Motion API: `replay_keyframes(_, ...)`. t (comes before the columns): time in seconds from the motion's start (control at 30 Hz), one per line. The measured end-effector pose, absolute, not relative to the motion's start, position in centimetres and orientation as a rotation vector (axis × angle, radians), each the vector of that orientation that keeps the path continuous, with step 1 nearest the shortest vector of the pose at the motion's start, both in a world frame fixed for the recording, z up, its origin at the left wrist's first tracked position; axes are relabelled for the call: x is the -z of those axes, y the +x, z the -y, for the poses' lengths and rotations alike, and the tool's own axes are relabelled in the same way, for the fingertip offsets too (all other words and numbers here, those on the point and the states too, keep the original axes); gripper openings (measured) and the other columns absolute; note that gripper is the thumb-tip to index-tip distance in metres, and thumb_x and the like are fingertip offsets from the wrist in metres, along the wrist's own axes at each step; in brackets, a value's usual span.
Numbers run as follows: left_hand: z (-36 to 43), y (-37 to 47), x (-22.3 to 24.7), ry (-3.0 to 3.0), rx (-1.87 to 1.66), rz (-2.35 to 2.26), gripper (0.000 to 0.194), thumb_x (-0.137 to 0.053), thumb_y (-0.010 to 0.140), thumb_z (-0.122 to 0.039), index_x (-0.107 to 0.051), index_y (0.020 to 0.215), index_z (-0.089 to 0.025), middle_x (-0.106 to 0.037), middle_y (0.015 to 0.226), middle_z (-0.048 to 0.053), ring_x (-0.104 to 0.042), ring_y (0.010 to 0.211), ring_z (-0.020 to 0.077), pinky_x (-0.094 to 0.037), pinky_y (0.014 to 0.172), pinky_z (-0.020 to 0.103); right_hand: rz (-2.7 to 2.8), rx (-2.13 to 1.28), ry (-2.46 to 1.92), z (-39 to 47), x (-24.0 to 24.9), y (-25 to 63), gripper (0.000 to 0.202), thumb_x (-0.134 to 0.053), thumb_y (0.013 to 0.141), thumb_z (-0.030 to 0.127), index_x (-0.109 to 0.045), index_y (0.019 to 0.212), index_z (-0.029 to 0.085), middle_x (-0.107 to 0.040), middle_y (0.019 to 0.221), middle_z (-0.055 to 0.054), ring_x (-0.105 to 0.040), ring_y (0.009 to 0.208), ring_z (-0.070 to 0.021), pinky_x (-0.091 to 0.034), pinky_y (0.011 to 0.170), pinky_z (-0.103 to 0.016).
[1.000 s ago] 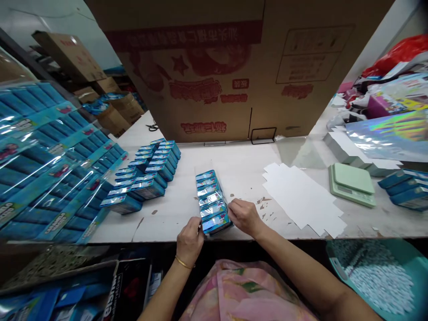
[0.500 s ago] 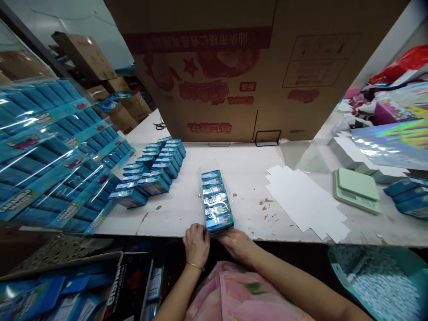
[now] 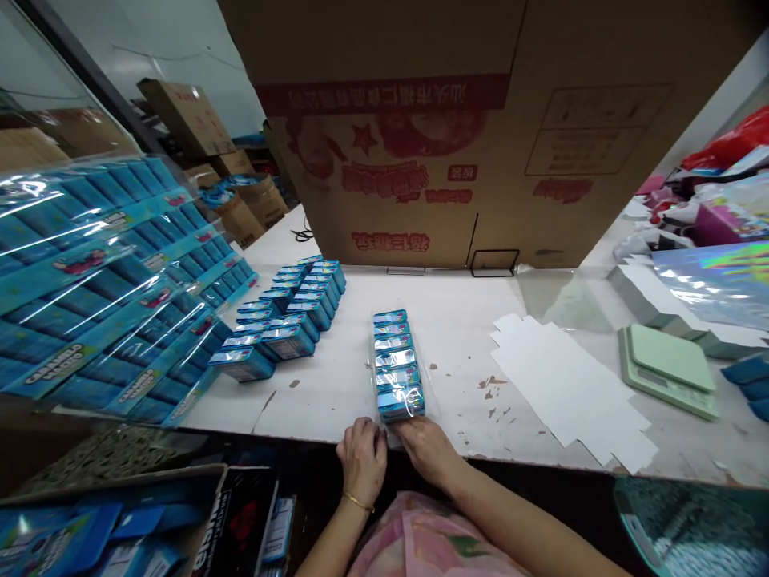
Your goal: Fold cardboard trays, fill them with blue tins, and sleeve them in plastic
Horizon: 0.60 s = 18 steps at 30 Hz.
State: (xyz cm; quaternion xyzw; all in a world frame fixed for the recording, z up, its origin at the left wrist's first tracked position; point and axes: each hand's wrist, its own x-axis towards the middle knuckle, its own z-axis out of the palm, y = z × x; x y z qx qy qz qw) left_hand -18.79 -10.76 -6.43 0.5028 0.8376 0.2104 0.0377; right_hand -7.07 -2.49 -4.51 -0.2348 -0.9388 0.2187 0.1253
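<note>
A row of several small blue boxes lies in a clear plastic sleeve, pointing away from me near the table's front edge. At the near end of that row, my left hand has its fingers curled down at the edge, just left of the boxes; a gold bracelet is on the wrist. What its fingers pinch, if anything, is too small to tell. My right hand is closed at the sleeve's near end, its fingertips partly hidden under it.
Two rows of blue boxes stand to the left, beside large wrapped displays. A big carton rises behind. White cut card and a green scale lie on the right.
The view has shifted, so everything sits a little lower and further right. The sleeved row is now straighter, and its near end has a small gap from my left hand.
</note>
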Motion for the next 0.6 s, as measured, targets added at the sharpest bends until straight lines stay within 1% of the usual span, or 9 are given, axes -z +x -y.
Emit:
replay_keyframes(0.13,10.8,-18.8,6.4,1.54,-0.665,-2.571,0.018,-0.039,0.08,-0.021,-0.057,0.08,-0.017,-0.057,0.087,0.005,-0.05,0.082,0.0191,-0.035,0.068,0.032,2.786,-0.688,-0.703,2.8,2.8,-6.1,0.023,-0.037,0.085,0.016,-0.059,0.089,0.017,-0.064,0.086,-0.006,-0.057,0.079,-0.016,-0.043,0.07,-0.026)
replay_keyframes(0.23,10.9,-18.9,6.5,1.55,-0.692,-2.558,0.017,-0.04,0.079,-0.022,-0.056,0.076,-0.017,-0.057,0.083,0.004,-0.051,0.08,0.0186,-0.036,0.067,0.032,2.795,-1.011,-0.498,1.9,-1.0,-5.1,0.024,-0.039,0.085,0.023,-0.061,0.075,0.018,-0.063,0.069,-0.001,-0.057,0.063,-0.0112,-0.042,0.06,-0.021)
replay_keyframes(0.3,11.1,-19.4,6.5,1.566,-0.723,-2.523,0.017,-0.039,0.079,-0.02,-0.056,0.076,-0.017,-0.057,0.082,0.004,-0.052,0.08,0.0181,-0.037,0.068,0.032,2.648,-1.172,-0.387,-0.3,-3.7,-5.3,0.026,-0.039,0.086,0.026,-0.061,0.074,0.018,-0.062,0.065,0.002,-0.056,0.059,-0.0088,-0.041,0.058,-0.018)
replay_keyframes(0.33,11.2,-19.9,6.5,1.579,-0.737,-2.495,0.017,-0.038,0.079,-0.02,-0.055,0.077,-0.018,-0.056,0.082,0.004,-0.052,0.08,0.0176,-0.037,0.069,0.032,2.541,-1.159,-0.412,-1.9,-4.8,-5.9,0.026,-0.039,0.086,0.027,-0.062,0.076,0.018,-0.063,0.068,0.001,-0.057,0.062,-0.009,-0.042,0.06,-0.019)
replay_keyframes(0.4,11.4,-21.6,6.2,1.594,-0.739,-2.437,0.017,-0.037,0.079,-0.018,-0.054,0.077,-0.018,-0.056,0.081,0.004,-0.052,0.079,0.0168,-0.037,0.07,0.032,2.337,-0.979,-0.582,-5.9,-6.1,-8.0,0.023,-0.04,0.084,0.028,-0.061,0.085,0.018,-0.065,0.082,-0.003,-0.058,0.075,-0.0125,-0.043,0.07,-0.023)
replay_keyframes(0.47,11.3,-24.1,5.7,1.574,-0.726,-2.41,0.017,-0.036,0.079,-0.018,-0.053,0.075,-0.019,-0.055,0.081,0.003,-0.052,0.079,0.0167,-0.037,0.071,0.032,2.247,-0.797,-0.767,-10.0,-6.1,-10.8,0.024,-0.046,0.08,0.029,-0.06,0.095,0.016,-0.062,0.098,-0.008,-0.056,0.09,-0.0181,-0.042,0.08,-0.031)
replay_keyframes(0.5,11.2,-25.7,5.4,1.545,-0.736,-2.417,0.016,-0.037,0.078,-0.018,-0.052,0.073,-0.019,-0.055,0.08,0.003,-0.052,0.079,0.017,-0.037,0.071,0.033,2.255,-0.758,-0.85,-11.7,-5.7,-12.3,0.028,-0.049,0.077,0.03,-0.059,0.099,0.015,-0.06,0.103,-0.01,-0.054,0.096,-0.0207,-0.04,0.083,-0.034)
replay_keyframes(0.57,10.7,-29.0,4.5,1.431,-0.874,-2.444,0.014,-0.039,0.076,-0.02,-0.051,0.068,-0.019,-0.054,0.077,0.003,-0.052,0.079,0.0178,-0.038,0.072,0.033,2.334,-0.802,-0.977,-14.2,-4.3,-14.8,0.036,-0.053,0.074,0.033,-0.058,0.103,0.013,-0.06,0.104,-0.012,-0.054,0.097,-0.0231,-0.04,0.084,-0.036)
replay_keyframes(0.6,10.5,-30.7,4.1,1.31,-1.031,-2.453,0.013,-0.041,0.074,-0.022,-0.05,0.065,-0.019,-0.053,0.076,0.003,-0.052,0.079,0.0182,-0.038,0.073,0.034,2.373,-0.868,-1.014,-14.8,-3.6,-15.7,0.038,-0.053,0.073,0.035,-0.058,0.104,0.013,-0.061,0.1,-0.012,-0.056,0.092,-0.0225,-0.041,0.082,-0.035)
